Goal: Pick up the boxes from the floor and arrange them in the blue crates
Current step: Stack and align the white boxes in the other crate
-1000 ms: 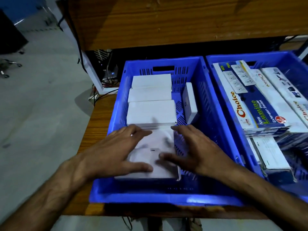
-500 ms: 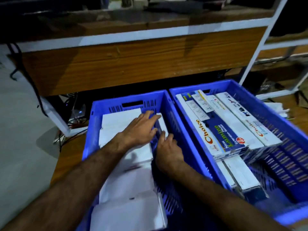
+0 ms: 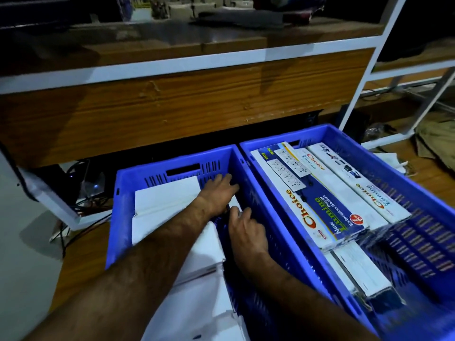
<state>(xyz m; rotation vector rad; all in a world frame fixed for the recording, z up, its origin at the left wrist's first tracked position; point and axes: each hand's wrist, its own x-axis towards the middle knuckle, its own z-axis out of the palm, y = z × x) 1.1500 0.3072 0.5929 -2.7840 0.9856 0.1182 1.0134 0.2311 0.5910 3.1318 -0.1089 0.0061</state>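
Observation:
Two blue crates stand side by side on a low wooden platform. The left crate [image 3: 172, 161] holds flat white boxes [image 3: 167, 193] stacked along its left side. A small white box [image 3: 235, 202] stands on edge by that crate's right wall. My left hand [image 3: 218, 193] reaches over the stack, its fingers curled over the far end of this upright box. My right hand [image 3: 247, 232] has curled fingers at the box's near end. Most of the box is hidden by both hands. The right crate [image 3: 283, 135] holds long printed extension-socket boxes [image 3: 320, 207].
A wooden shelf board [image 3: 197, 107] overhangs the backs of the crates. A white frame post [image 3: 364, 70] rises at the right. Cables [image 3: 81, 183] lie behind the left crate. Grey floor [image 3: 24, 242] is at the left. More clutter lies at the far right [image 3: 433, 143].
Both hands left the near white box and moved to the far right part of the left crate, closing on the upright box. My view tilted up and closer.

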